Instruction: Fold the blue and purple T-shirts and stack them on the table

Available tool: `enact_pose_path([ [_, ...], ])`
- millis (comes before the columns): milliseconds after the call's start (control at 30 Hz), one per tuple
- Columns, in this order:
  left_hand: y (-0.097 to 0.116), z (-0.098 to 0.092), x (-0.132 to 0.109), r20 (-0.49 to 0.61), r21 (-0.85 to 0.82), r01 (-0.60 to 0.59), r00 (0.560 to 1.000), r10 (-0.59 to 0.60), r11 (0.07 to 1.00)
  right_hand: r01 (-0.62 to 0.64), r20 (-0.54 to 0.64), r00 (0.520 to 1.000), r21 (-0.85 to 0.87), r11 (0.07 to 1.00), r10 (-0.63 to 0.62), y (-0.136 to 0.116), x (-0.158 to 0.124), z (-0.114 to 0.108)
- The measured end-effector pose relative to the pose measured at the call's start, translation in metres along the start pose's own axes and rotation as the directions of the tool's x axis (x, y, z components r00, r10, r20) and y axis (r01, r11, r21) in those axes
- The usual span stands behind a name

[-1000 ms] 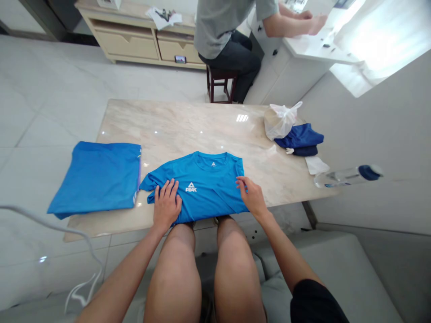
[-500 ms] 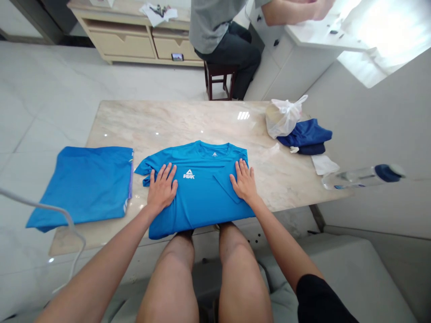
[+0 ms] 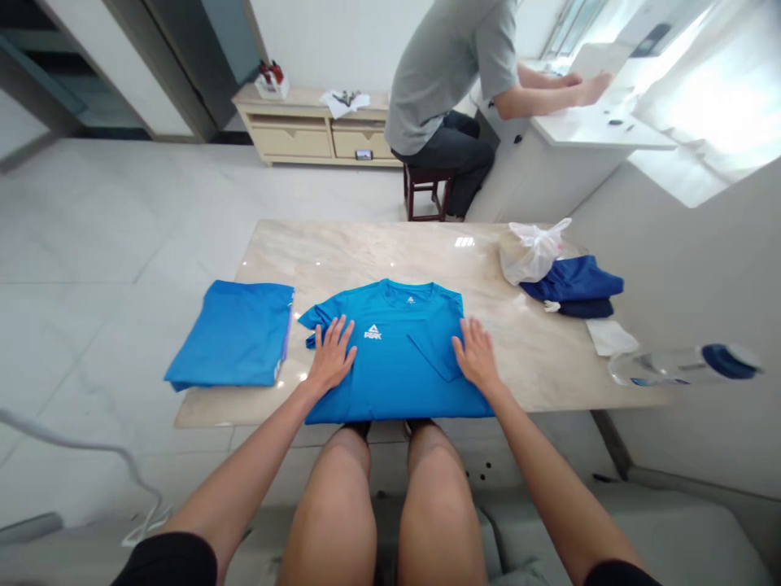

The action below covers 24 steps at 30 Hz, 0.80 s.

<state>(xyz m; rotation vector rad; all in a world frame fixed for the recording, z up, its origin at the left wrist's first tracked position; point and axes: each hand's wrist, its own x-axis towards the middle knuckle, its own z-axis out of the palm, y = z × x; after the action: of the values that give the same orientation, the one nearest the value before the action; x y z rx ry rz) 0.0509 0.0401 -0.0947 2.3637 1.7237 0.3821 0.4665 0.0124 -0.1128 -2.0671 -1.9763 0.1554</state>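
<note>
A blue T-shirt [image 3: 396, 366] with a white PEAK logo lies partly folded on the marble table [image 3: 342, 244], collar pointing away from me. Its right side is folded inward, while the left sleeve sticks out. My left hand [image 3: 333, 356] rests flat on the shirt's left side, fingers spread. At the right folded edge lies my right hand [image 3: 477, 354], palm down with fingers stretched out, partly over the bare tabletop. Neither hand grips the cloth. A folded blue garment [image 3: 235, 334] is to the left on the table.
Toward the back right are a tied white plastic bag [image 3: 532, 252], dark blue clothing [image 3: 573, 281], a white tissue [image 3: 611, 336] and a clear bottle [image 3: 671, 366] with a blue cap. A person in grey [image 3: 451, 73] sits on a stool beyond the table. A cable [image 3: 79, 443] hangs at left.
The camera view has tilted up and shifted, showing more of the room. My right hand has slid slightly outward to the shirt's edge; my left hand stays on its left side.
</note>
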Motion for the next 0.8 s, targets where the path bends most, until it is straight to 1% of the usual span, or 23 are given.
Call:
enact_pose_path([
  [33, -0.001, -0.003, -0.005, -0.014, -0.003, 0.020, 1.000, -0.020, 1.000, -0.035, -0.073, 0.997, 0.010, 0.999, 0.036, 0.015, -0.014, -0.001],
  [67, -0.004, -0.007, -0.009, -0.031, -0.003, 0.065, 0.997, -0.065, 0.998, -0.074, -0.143, 0.987, 0.020, 0.997, 0.076, 0.031, -0.027, -0.001],
  [100, -0.007, -0.010, -0.011, -0.050, 0.001, 0.134, 0.990, -0.134, 0.991, -0.109, -0.203, 0.973, 0.032, 0.994, 0.113, 0.047, -0.039, 0.000],
  [167, -0.016, -0.016, -0.012, -0.073, 0.013, 0.298, 0.952, -0.297, 0.954, -0.110, -0.255, 0.959, 0.061, 0.992, 0.122, 0.071, -0.055, 0.004],
  [233, -0.025, -0.019, -0.009, -0.049, 0.025, 0.406, 0.913, -0.405, 0.913, -0.113, -0.271, 0.954, 0.082, 0.990, 0.132, 0.078, -0.060, 0.007],
  [267, -0.029, -0.020, -0.007, -0.027, 0.031, 0.429, 0.903, -0.428, 0.903, -0.128, -0.272, 0.951, 0.089, 0.988, 0.148, 0.076, -0.060, 0.008],
  [300, -0.033, -0.020, -0.005, -0.007, 0.035, 0.431, 0.902, -0.431, 0.902, -0.152, -0.272, 0.947, 0.093, 0.984, 0.172, 0.071, -0.057, 0.007],
  [367, -0.037, -0.021, -0.001, 0.014, 0.031, 0.382, 0.924, -0.382, 0.924, -0.201, -0.267, 0.939, 0.089, 0.976, 0.218, 0.059, -0.051, 0.005],
  [467, -0.038, -0.027, 0.000, 0.015, 0.015, 0.293, 0.956, -0.293, 0.956, -0.218, -0.253, 0.940, 0.075, 0.973, 0.230, 0.048, -0.045, 0.002],
  [533, -0.030, -0.034, -0.001, -0.014, 0.015, 0.280, 0.960, -0.280, 0.960, -0.213, -0.250, 0.942, 0.074, 0.974, 0.225, 0.046, -0.045, 0.000],
  [567, -0.024, -0.039, -0.002, -0.037, 0.027, 0.268, 0.963, -0.267, 0.963, -0.213, -0.250, 0.942, 0.074, 0.974, 0.225, 0.046, -0.046, -0.001],
  [600, -0.014, -0.044, -0.004, -0.052, 0.048, 0.229, 0.973, -0.226, 0.972, -0.214, -0.251, 0.941, 0.072, 0.974, 0.226, 0.047, -0.047, -0.002],
  [633, -0.003, -0.049, -0.006, -0.046, 0.072, 0.153, 0.988, -0.150, 0.986, -0.216, -0.251, 0.941, 0.070, 0.974, 0.226, 0.047, -0.047, -0.002],
  [667, 0.009, -0.053, -0.009, -0.011, 0.090, 0.040, 0.999, -0.040, 0.995, -0.216, -0.250, 0.941, 0.067, 0.974, 0.226, 0.047, -0.047, -0.003],
  [700, 0.022, -0.056, -0.011, 0.043, 0.091, -0.090, 0.995, 0.087, 0.992, -0.217, -0.248, 0.942, 0.064, 0.974, 0.226, 0.046, -0.048, -0.004],
  [733, 0.034, -0.059, -0.014, 0.093, 0.076, -0.208, 0.975, 0.201, 0.975, -0.220, -0.246, 0.942, 0.061, 0.974, 0.228, 0.046, -0.047, -0.004],
  [767, 0.044, -0.059, -0.016, 0.121, 0.054, -0.290, 0.952, 0.282, 0.955, -0.225, -0.244, 0.941, 0.060, 0.973, 0.233, 0.045, -0.047, -0.005],
  [800, 0.052, -0.059, -0.017, 0.122, 0.039, -0.324, 0.941, 0.317, 0.945, -0.230, -0.240, 0.941, 0.059, 0.971, 0.238, 0.044, -0.047, -0.005],
])
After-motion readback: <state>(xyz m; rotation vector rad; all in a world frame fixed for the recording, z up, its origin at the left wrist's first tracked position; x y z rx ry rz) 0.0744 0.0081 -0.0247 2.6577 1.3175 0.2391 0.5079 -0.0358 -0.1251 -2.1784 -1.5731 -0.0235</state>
